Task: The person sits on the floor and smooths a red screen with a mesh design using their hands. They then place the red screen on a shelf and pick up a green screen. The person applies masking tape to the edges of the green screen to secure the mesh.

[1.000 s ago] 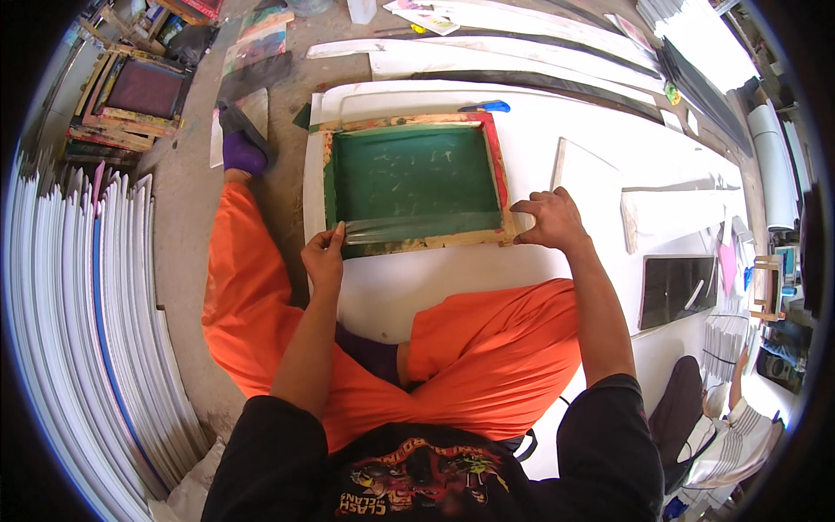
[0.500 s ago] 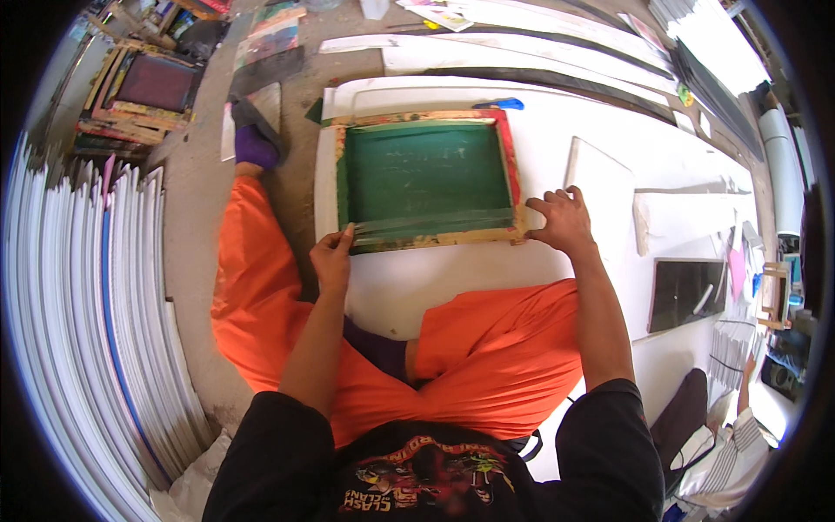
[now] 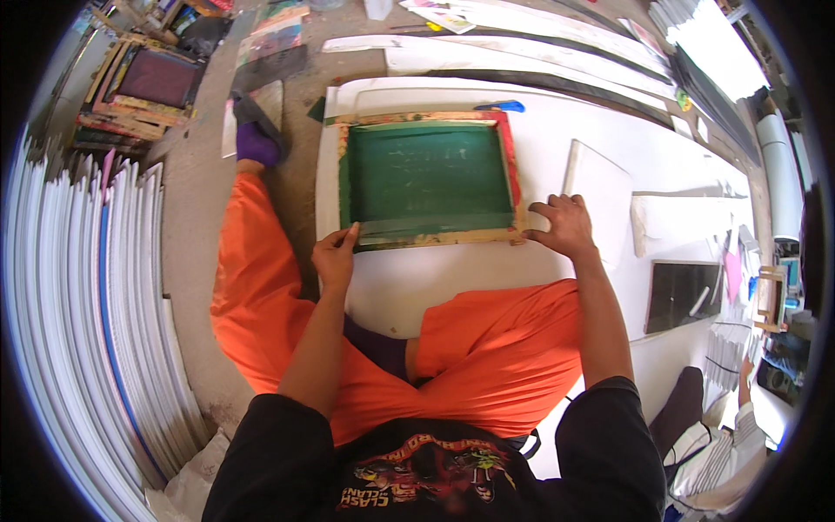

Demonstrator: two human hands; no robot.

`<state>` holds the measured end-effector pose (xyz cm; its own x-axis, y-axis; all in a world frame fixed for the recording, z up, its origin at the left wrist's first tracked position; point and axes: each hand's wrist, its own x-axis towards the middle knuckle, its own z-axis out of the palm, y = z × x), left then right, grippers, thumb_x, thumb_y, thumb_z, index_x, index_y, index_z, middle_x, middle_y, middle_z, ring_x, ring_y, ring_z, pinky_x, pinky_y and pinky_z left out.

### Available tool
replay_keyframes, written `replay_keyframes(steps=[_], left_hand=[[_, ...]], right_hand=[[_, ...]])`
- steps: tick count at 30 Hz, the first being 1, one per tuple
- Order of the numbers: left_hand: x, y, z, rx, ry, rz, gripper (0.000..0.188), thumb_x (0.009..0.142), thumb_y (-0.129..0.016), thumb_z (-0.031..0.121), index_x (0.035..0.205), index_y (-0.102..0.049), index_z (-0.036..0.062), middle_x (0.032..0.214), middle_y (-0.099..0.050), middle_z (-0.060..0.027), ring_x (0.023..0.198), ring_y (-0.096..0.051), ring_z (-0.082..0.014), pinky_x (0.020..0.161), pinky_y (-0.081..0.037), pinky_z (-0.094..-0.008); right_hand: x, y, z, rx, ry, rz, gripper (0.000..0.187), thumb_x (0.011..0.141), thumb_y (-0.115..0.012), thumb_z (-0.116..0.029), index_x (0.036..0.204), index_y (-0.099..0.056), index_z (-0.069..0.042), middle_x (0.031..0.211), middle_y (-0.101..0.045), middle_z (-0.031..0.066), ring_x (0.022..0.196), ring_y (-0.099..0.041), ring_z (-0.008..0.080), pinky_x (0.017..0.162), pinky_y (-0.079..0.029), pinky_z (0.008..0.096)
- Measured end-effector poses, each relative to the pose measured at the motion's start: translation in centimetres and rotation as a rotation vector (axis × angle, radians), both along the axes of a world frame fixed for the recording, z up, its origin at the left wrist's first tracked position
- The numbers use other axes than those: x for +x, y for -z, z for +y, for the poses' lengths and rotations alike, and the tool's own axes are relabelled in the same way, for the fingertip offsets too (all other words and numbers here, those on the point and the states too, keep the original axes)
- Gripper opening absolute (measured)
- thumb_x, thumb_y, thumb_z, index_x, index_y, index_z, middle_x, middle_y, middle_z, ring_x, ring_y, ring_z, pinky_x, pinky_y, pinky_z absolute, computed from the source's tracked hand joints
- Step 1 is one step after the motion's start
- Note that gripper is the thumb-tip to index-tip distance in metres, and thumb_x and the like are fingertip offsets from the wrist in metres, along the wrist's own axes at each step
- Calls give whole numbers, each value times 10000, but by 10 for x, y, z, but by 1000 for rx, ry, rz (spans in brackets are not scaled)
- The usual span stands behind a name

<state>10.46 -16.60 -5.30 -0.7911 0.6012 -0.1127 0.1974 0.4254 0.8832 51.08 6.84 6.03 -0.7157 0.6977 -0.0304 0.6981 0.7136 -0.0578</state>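
Observation:
A screen-printing frame with a paint-stained wooden border and dark green mesh lies on a white board. Across its near side runs a strip of clear tape. My left hand pinches the tape's left end between thumb and forefinger at the frame's near left corner. Beside the near right corner is my right hand, fingers bent and apart, thumb tip close to the wood. I see nothing held in it, though its palm is hidden.
The white board extends under the frame. Beyond the frame lies a blue-handled tool. A white panel and a dark rectangular plate are at the right. Stacked white sheets fill the left side; more frames stand far left.
The tape strip lies flatter and looks smoother along the near side. My left hand has shifted slightly right, and the fingers of my right hand have curled a little lower.

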Motion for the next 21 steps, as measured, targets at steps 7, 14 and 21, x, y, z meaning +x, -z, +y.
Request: replay_keyframes(steps=[7, 14, 21], left_hand=[[14, -27, 8, -91, -31, 209, 369, 847, -868, 364, 923, -822, 6, 712, -752, -92, 657, -703, -205, 711, -553, -338], [17, -27, 6, -254, 27, 427, 390, 871, -815, 475, 890, -812, 85, 745, -717, -27, 837, -612, -258, 956, -453, -432], [20, -33, 6, -284, 80, 549, 353, 904, -790, 451, 886, -804, 99, 765, -722, -16, 848, -608, -252, 974, -436, -432]], right_hand=[[-4, 0, -4, -67, 22, -153, 639, 710, -841, -638, 1206, -713, -257, 952, -690, 18, 970, -656, 221, 884, -454, 396], [-10, 9, -1, -92, 30, -192, 691, 680, -841, -675, 1218, -720, -259, 977, -694, 22, 998, -654, 211, 909, -442, 403], [-17, 7, -1, -104, 20, -276, 653, 725, -855, -602, 1264, -710, -262, 1013, -702, 27, 1044, -652, 215, 954, -434, 403]])
